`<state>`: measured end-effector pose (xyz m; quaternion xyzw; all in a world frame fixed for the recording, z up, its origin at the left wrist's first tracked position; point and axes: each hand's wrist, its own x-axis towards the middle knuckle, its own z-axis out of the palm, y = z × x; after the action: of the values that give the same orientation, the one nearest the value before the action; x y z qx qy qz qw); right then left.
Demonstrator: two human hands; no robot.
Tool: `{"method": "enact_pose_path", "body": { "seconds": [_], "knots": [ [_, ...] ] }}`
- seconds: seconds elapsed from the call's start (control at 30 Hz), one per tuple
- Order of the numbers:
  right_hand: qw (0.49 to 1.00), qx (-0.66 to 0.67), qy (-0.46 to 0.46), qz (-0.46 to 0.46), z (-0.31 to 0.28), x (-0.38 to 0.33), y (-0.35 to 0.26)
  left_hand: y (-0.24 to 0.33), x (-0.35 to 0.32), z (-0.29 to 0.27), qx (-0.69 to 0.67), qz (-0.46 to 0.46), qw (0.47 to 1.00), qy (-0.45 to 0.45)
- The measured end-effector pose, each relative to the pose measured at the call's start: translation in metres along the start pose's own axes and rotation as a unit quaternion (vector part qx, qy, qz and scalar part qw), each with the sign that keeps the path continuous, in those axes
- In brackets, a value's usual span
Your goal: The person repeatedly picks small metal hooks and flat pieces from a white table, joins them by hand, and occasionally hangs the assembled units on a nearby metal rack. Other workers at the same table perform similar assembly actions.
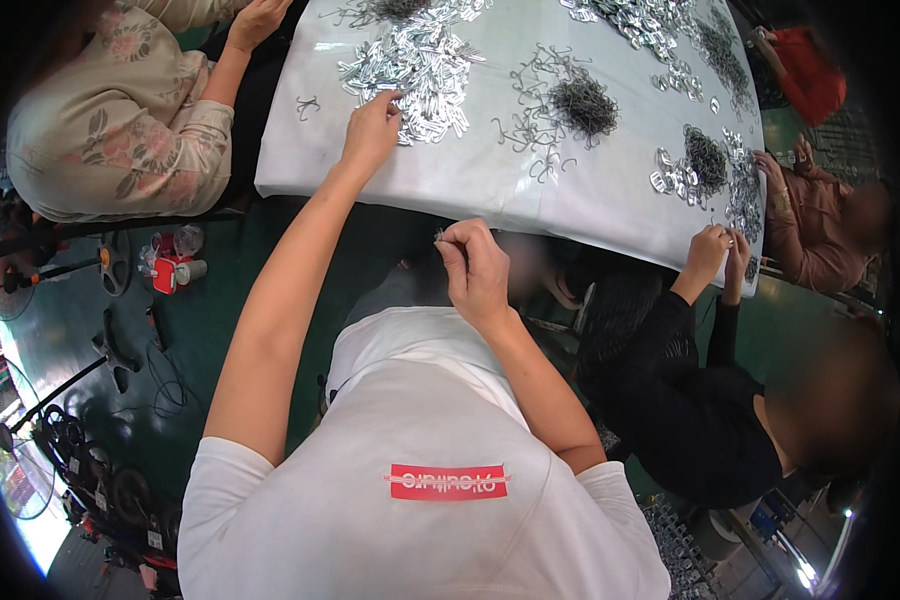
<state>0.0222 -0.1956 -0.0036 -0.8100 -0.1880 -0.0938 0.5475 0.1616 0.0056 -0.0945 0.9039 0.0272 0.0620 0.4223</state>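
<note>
Silver clips (435, 75), heaped left; left hand (373, 130) at their near edge, grip indiscernible. Right hand (478, 268), nearer, pinched on a small piece (439, 235). Wire hooks (583, 107), right of clips.

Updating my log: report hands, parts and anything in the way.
Left hand at shiny metal pieces. Right hand pinching a tiny part, too small to identify. Dark hooks lie to the right. No obstruction seen.

the wearer's two hands (478, 262), one table (440, 180), four co-workers (120, 140) and at least three hook heaps (584, 106) show. the silver pieces (425, 75) are too many to count.
</note>
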Motion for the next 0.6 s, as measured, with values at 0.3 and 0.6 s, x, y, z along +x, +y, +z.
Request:
{"method": "enact_pose_path", "body": {
  "seconds": [0.3,0.6],
  "knots": [
    [1.0,-0.003,-0.002,0.006,0.001,-0.003,-0.001,0.003,0.005,0.001,0.187,0.135,0.973,0.001],
    [0.999,0.013,-0.027,0.015,-0.002,-0.004,0.001,-0.004,0.025,0.002,-0.123,-0.122,0.985,0.004]
  ]
}}
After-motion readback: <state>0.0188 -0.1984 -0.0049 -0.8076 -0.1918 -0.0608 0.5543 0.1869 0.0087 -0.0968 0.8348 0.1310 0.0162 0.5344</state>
